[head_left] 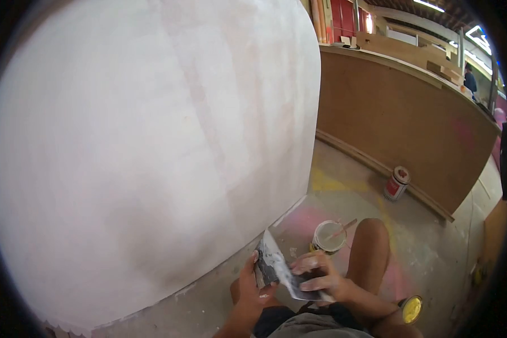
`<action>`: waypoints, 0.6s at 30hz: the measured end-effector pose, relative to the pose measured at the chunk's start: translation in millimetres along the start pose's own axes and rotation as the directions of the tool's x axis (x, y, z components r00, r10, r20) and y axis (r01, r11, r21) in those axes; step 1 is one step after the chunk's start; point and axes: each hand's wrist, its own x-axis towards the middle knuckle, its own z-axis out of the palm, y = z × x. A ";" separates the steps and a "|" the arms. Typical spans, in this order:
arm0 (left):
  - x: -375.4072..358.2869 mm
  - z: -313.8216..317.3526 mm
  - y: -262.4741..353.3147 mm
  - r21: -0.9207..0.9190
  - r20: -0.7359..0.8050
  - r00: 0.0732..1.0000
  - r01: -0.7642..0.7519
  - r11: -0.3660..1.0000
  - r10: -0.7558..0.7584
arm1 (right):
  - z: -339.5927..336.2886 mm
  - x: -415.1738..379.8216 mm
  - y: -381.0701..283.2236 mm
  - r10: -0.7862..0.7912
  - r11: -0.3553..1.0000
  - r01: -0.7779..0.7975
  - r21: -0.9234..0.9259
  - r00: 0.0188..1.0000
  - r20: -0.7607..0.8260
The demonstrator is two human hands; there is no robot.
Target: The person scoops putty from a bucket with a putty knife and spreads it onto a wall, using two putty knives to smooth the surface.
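Note:
Low in the view, my left hand [252, 281] grips a dark, flat tool smeared with pale material [266, 271]. My right hand [320, 277] is closed on a wide scraper blade [280, 265] with white paste on it, its fingers lying over the dark part. The blade's edge meets or overlaps the flat tool; the exact contact is hard to make out. A large white panel [169, 141] with faint brownish streaks rises in front and to the left. Just beyond my right hand stands an open tub [329, 236] with a stick leaning in it.
A red-and-white can [397, 183] stands on the floor near a long brown wooden panel [400, 118]. A yellow-topped can [412, 309] is at the lower right, beside my bent leg. A person [469, 79] is far back at the upper right.

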 end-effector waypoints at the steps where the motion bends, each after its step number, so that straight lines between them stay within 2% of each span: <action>1: -3.5 4.3 0.2 -0.005 -0.005 1.000 -0.003 1.000 0.003 | 5.1 -2.8 1.1 0.100 0.991 -0.085 -0.103 0.984 0.149; 2: -8.7 10.5 0.8 0.152 0.023 0.993 -0.115 0.982 0.113 | 4.2 -2.0 13.9 0.105 0.991 -0.091 -0.098 0.983 0.154; 3: -16.0 22.0 -1.1 0.300 0.057 0.976 -0.219 0.928 0.212 | 1.5 -1.8 38.7 0.210 0.953 -0.166 -0.253 0.965 0.156; 4: -24.5 35.4 -5.2 0.287 0.031 0.977 -0.209 0.935 0.209 | -1.5 -2.8 53.5 0.322 0.883 -0.239 -0.403 0.935 0.150; 6: -34.3 55.0 -11.1 0.395 0.009 0.918 -0.368 0.842 0.397 | -11.7 -3.8 68.1 0.322 0.903 -0.264 -0.340 0.938 0.128; 7: -28.4 35.5 -8.4 0.381 -0.044 0.913 -0.359 0.852 0.405 | -13.6 -5.5 73.7 0.303 0.923 -0.267 -0.279 0.948 0.097; 8: -12.0 6.0 -0.8 0.347 -0.065 0.881 -0.421 0.838 0.469 | -14.7 5.6 70.7 0.325 0.924 -0.281 -0.260 0.935 0.143; 9: -9.1 -12.5 -1.2 0.318 -0.092 0.841 -0.482 0.816 0.533 | -8.3 19.8 57.9 -0.053 0.995 0.063 -0.071 0.990 0.132; 10: -18.7 -4.7 -8.1 0.304 -0.153 0.824 -0.486 0.819 0.546 | 1.5 20.1 46.1 -0.399 0.912 0.395 0.112 0.916 0.024; 11: -23.3 19.0 -6.2 0.237 -0.047 0.900 -0.412 0.880 0.434 | 10.0 14.8 41.0 -0.134 0.987 0.129 0.094 0.990 0.042; 12: -29.8 36.2 -6.0 0.185 0.078 0.947 -0.321 0.929 0.311 | 9.5 16.8 50.7 -0.112 0.987 0.105 0.120 0.992 0.056; 13: -38.5 43.9 -10.1 0.177 0.053 0.946 -0.323 0.930 0.318 | 7.8 25.2 73.3 0.028 0.984 0.011 -0.178 0.977 0.212; 14: -44.2 53.4 -11.0 0.284 0.060 0.921 -0.385 0.878 0.385 | 6.3 29.4 91.4 0.190 0.880 -0.017 -0.474 0.928 0.320; 15: -45.7 56.1 -10.1 0.386 0.078 0.891 -0.440 0.810 0.447 | 4.3 17.7 103.0 0.189 0.885 -0.015 -0.466 0.925 0.329; 16: -46.3 53.0 -8.0 0.385 0.069 0.887 -0.447 0.807 0.457 | 0.9 0.8 112.5 0.385 0.920 -0.367 -0.136 0.911 0.146; 17: -46.6 49.9 -5.3 0.326 0.038 0.882 -0.455 0.828 0.470 | -2.9 -6.3 116.8 0.599 0.766 -0.590 0.254 0.799 0.050; 18: -43.2 47.4 -1.7 0.267 0.004 0.878 -0.463 0.845 0.479 | -10.4 0.0 108.1 0.591 0.767 -0.586 0.260 0.804 0.068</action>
